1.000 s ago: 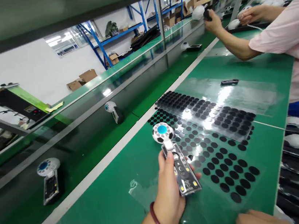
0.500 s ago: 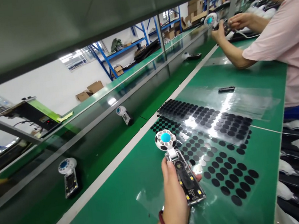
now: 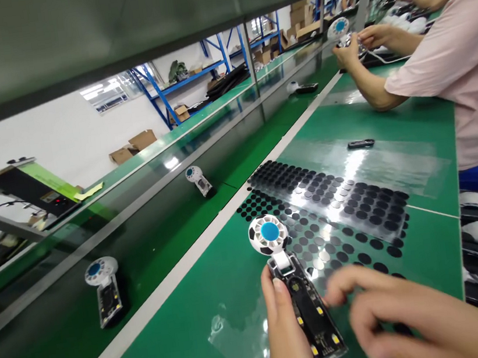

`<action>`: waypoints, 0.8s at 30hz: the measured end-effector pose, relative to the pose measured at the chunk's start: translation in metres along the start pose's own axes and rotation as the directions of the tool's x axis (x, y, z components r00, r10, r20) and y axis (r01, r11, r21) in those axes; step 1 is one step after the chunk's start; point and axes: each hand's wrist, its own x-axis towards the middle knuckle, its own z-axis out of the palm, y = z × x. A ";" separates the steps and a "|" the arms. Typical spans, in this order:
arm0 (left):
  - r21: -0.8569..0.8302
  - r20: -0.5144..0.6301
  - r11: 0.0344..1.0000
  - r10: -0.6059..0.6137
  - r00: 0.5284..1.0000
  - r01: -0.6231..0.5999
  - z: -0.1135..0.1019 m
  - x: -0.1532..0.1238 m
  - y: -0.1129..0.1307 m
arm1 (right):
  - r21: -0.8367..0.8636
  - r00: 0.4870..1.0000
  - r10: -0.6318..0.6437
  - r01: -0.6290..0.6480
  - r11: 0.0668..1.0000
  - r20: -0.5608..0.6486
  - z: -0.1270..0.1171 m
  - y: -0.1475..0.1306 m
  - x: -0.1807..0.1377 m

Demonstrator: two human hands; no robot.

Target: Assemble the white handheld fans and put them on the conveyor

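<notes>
My left hand is closed around a handheld fan with a see-through handle. Its round head has a white and black football pattern and a blue centre. A dark circuit board with several yellow-white lights shows inside the handle. At the fan's right side is my right hand, smeared by motion, its fingers bent and apart with nothing visible in them. Whether a fingertip touches the handle I cannot tell. Beneath and behind lie clear sheets of round black stickers, partly hidden by my right hand.
On the green lower strip to the left lie a similar fan, a smaller-looking one and another farther off. A black oblong part rests on the green table. A co-worker handles a fan at the far right.
My right hand has come in from the lower right to the fan's side. The fan in my left hand sits slightly lower and nearer, and the camera view has shifted a little.
</notes>
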 end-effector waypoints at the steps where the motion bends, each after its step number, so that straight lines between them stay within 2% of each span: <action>1: 0.040 -0.020 0.999 0.026 0.999 -0.025 0.000 0.000 0.000 | 0.073 0.998 0.062 -0.063 0.995 0.023 -0.004 0.000 0.016; 4: 0.057 -0.027 0.997 0.046 0.999 -0.045 0.002 -0.002 0.000 | 0.223 0.969 0.234 -0.245 0.944 0.077 -0.009 -0.001 0.051; 7: 0.030 -0.036 1.000 0.007 0.999 -0.005 0.004 -0.006 0.003 | 0.240 0.945 0.301 -0.324 0.915 0.127 -0.007 -0.003 0.064; 10: 0.065 -0.055 0.998 0.017 0.998 -0.014 0.003 -0.010 0.008 | 0.198 0.954 0.270 -0.292 0.936 0.129 -0.004 -0.004 0.065; 17: 0.095 -0.001 0.994 0.053 0.999 -0.053 0.000 -0.015 0.017 | 0.041 0.978 0.193 -0.197 0.980 0.081 -0.003 -0.013 0.064; 24: 0.083 -0.014 0.994 0.070 0.997 -0.069 0.002 -0.016 0.017 | -0.005 0.983 0.167 -0.167 0.986 0.070 -0.003 -0.012 0.066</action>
